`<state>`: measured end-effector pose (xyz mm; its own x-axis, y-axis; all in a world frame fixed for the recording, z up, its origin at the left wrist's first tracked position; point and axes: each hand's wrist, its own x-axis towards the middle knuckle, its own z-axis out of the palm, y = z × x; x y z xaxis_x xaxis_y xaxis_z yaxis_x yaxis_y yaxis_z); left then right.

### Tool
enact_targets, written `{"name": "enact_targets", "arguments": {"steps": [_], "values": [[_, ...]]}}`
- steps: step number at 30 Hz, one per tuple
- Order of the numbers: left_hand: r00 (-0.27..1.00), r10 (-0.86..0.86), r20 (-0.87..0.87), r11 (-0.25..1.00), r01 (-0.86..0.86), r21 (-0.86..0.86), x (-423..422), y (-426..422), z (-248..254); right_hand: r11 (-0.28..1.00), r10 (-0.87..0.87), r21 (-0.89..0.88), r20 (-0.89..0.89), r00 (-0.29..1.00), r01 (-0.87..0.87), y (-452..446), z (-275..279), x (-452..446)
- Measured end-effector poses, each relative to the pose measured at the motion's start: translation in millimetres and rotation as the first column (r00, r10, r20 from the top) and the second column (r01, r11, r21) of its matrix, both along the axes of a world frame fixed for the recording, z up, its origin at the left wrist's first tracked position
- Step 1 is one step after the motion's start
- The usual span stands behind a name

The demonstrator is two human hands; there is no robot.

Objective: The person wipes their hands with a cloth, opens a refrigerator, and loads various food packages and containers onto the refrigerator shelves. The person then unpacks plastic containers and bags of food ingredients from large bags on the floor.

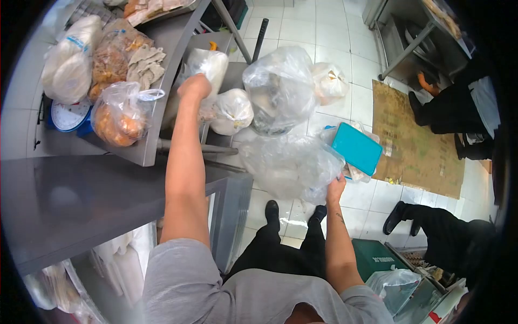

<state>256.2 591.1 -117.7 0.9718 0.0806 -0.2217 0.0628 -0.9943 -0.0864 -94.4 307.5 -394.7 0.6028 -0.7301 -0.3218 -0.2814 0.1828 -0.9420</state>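
Note:
My left hand reaches forward in a fist beside the steel table. It overlaps the near side of a white-filled plastic bag on a lower surface; whatever lies inside the fist is hidden. My right hand, fingers closed, grips the edge of a large clear plastic bag, which spreads out crumpled in front of my legs. Just beyond my right hand is a teal lid or tray on top of other containers. Another big clear bag and a knotted white bag stand farther forward.
On the steel table at left are a bag of orange-brown food, more bags and a blue dial scale. A grey counter is nearer. Cardboard covers floor at right, where two people in dark trousers stand. A green box is lower right.

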Motion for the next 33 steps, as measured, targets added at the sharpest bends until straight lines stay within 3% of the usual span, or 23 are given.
{"name": "enact_targets", "arguments": {"steps": [2,4,6,7,11,12,16,18,19,21,23,24,31,33], "values": [[0.999,0.037,-0.004,0.997,-0.037,0.070,15.4,31.3,-14.9,0.999,-0.037,0.023,0.044,0.998,0.036,6.8,-2.2,0.7],[1.000,0.007,0.000,0.994,-0.007,0.113,30.7,80.6,-65.8,1.000,-0.025,-0.006,0.050,0.998,0.025,13.3,13.0,-4.2],[0.991,-0.001,-0.132,0.958,0.039,0.285,10.4,92.1,-76.6,0.999,-0.046,0.014,0.084,0.995,0.045,17.0,36.5,-0.3],[0.983,0.100,-0.156,0.966,-0.058,0.252,1.3,93.5,-88.6,0.996,-0.073,0.049,0.101,0.992,0.068,18.6,48.8,-3.3],[0.973,0.131,-0.188,0.970,-0.087,0.228,-0.5,126.1,-139.9,0.986,-0.158,0.085,0.163,0.974,0.146,12.8,74.7,-27.9],[0.975,0.149,-0.162,0.977,-0.120,0.178,2.2,135.5,-146.4,0.988,-0.156,0.032,0.143,0.977,0.153,5.7,67.3,-40.3],[0.972,0.236,0.015,0.970,-0.236,0.053,21.7,165.6,-161.3,0.950,-0.286,0.179,0.185,0.940,0.254,1.2,89.3,-77.0],[0.967,0.247,0.070,0.969,-0.247,-0.005,20.7,150.5,-156.2,0.957,-0.291,0.069,0.165,0.942,0.283,1.5,107.9,-95.3],[0.970,0.232,0.069,0.972,-0.230,-0.043,16.4,133.1,-140.1,0.950,-0.311,0.012,0.146,0.939,0.313,1.6,116.1,-109.4],[0.990,0.126,0.068,0.990,-0.130,0.053,1.6,89.7,-103.1,0.928,-0.371,0.028,0.119,0.921,0.371,-7.5,123.3,-143.4],[0.994,-0.106,0.006,0.981,0.103,0.165,-14.8,50.7,-75.7,0.917,-0.389,-0.049,0.099,0.916,0.395,-15.7,142.0,-180.4],[0.988,-0.155,0.030,0.979,0.149,0.143,-20.6,38.2,-76.6,0.901,-0.417,-0.085,0.099,0.903,0.425,-22.1,154.8,-199.7],[0.919,-0.392,-0.037,0.915,0.394,0.086,-83.9,-35.7,-47.4,0.750,-0.561,-0.285,0.203,0.802,0.597,-35.5,326.3,-364.2],[0.872,-0.488,-0.042,0.872,0.489,0.029,-80.3,-38.4,-83.2,0.675,-0.607,-0.389,0.191,0.772,0.627,-30.2,381.9,-423.0]]}}
